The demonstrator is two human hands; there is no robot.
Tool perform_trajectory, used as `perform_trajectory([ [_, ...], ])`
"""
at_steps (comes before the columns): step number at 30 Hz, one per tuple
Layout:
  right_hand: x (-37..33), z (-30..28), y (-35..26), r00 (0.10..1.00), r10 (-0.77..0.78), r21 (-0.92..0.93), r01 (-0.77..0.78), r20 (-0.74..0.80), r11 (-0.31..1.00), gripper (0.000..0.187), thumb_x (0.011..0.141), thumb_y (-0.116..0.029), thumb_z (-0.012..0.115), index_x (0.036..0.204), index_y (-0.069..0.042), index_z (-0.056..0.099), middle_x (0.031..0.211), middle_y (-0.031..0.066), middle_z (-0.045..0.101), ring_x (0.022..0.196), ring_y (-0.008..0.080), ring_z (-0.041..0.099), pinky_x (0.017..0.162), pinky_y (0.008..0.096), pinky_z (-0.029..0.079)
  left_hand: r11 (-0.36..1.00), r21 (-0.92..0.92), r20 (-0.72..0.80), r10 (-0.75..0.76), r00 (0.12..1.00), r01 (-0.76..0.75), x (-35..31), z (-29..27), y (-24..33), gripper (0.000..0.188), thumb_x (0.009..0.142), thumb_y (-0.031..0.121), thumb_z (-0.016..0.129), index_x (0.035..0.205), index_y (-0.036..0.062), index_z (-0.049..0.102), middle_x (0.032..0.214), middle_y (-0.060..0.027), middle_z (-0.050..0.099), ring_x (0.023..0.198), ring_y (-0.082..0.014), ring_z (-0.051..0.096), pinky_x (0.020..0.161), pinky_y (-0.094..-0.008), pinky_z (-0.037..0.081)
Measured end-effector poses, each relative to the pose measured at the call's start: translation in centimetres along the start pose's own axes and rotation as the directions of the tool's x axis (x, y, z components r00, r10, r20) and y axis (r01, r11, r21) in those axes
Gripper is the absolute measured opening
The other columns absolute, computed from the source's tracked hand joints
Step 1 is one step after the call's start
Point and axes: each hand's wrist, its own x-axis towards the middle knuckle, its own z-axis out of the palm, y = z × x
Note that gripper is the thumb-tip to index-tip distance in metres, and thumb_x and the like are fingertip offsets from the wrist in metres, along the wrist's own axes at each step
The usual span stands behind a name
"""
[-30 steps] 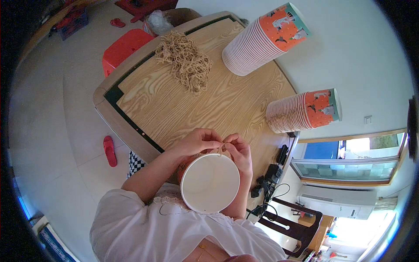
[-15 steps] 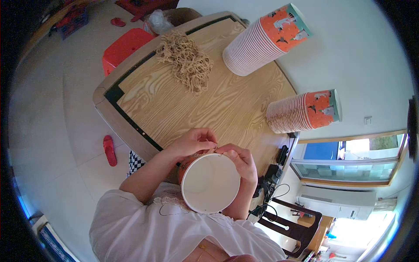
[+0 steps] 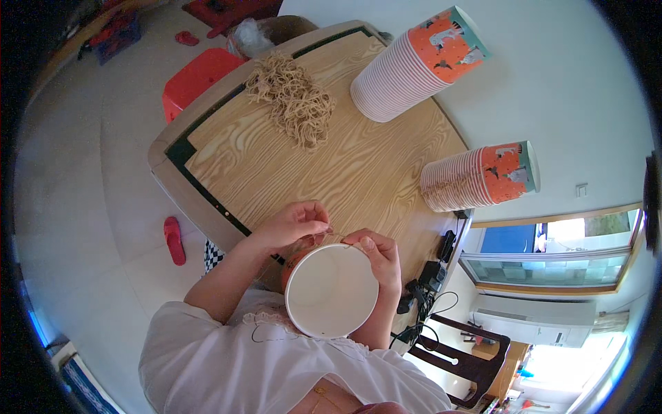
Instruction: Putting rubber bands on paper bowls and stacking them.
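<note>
A paper bucket (image 3: 331,293), white inside and orange outside, is tilted against my white shirt with its mouth turned up toward me. At the far side of its rim, my left hand (image 3: 301,226) is closed in a pinch on a thin tan string (image 3: 336,236). Opposite it, my right hand (image 3: 381,257) grips the rim, thumb and forefinger pressed together by the string. Where exactly the string meets the bucket is too small to make out. Part of the bucket's outer wall is hidden by my hands.
A heap of tan strings (image 3: 293,102) lies on the wooden table (image 3: 262,165). Beyond stand a tall stack of nested paper buckets (image 3: 403,72) and a shorter stack (image 3: 476,177) with strings draped over it. Black cables (image 3: 420,314) hang at the right edge. A red stool (image 3: 200,79) stands left.
My left hand has drawn slightly left, away from my right fingers, and more string shows between them. The bucket has hardly moved.
</note>
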Motion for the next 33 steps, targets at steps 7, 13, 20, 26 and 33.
perform_trajectory([
  [7,-0.2,0.1,0.3,0.999,0.003,0.047,-0.001,-0.037,0.999,0.030,0.092,-0.020,0.049,0.090,0.006,0.063,0.090,0.0106,0.064,0.079,0.0155,0.060,0.070,0.0265,0.045,0.981,0.193,0.037,-0.016,0.999,0.009,1.0,1.8,0.5,0.026,0.079,0.018,0.068,0.101,0.0051,0.061,0.083,-0.0019,0.062,0.077,-0.0111,0.059,0.068,-0.0252,0.048],
  [13,0.9,-0.1,2.3,0.991,-0.009,0.416,0.065,-0.136,0.907,0.015,0.089,-0.013,0.052,0.093,0.000,0.059,0.083,0.0087,0.060,0.080,0.0159,0.057,0.073,0.0276,0.046,0.999,0.008,-0.020,-0.042,0.999,0.042,1.5,1.3,-0.2,0.014,0.081,0.015,0.066,0.089,0.0051,0.061,0.080,-0.0022,0.063,0.073,-0.0098,0.059,0.066,-0.0240,0.047],
  [20,2.3,-0.2,5.6,0.979,-0.203,0.396,0.194,-0.019,0.898,0.017,0.077,0.005,0.062,0.090,-0.003,0.058,0.085,0.0048,0.057,0.083,0.0164,0.054,0.078,0.0271,0.043,0.998,-0.063,-0.020,-0.019,1.000,0.018,1.9,1.5,-1.1,0.012,0.082,0.009,0.064,0.090,0.0030,0.058,0.079,-0.0019,0.060,0.071,-0.0091,0.057,0.064,-0.0232,0.047],
  [26,2.6,0.2,4.9,0.979,-0.199,0.291,0.179,0.039,0.940,0.006,0.076,0.000,0.067,0.078,-0.005,0.066,0.080,0.0046,0.057,0.078,0.0159,0.053,0.070,0.0264,0.042,0.996,-0.081,-0.026,-0.035,0.999,0.033,1.8,1.6,-1.4,0.010,0.080,0.010,0.065,0.087,0.0053,0.060,0.078,-0.0028,0.061,0.072,-0.0108,0.059,0.065,-0.0223,0.047],
  [33,2.5,0.3,4.6,0.957,-0.289,0.251,0.285,-0.022,0.925,0.005,0.076,-0.003,0.068,0.079,-0.006,0.066,0.078,0.0038,0.057,0.077,0.0150,0.052,0.068,0.0261,0.041,0.998,0.050,0.023,0.047,0.999,-0.048,1.0,1.7,0.0,0.020,0.077,0.011,0.067,0.095,0.0035,0.062,0.088,-0.0038,0.063,0.082,-0.0122,0.060,0.073,-0.0257,0.048],
])
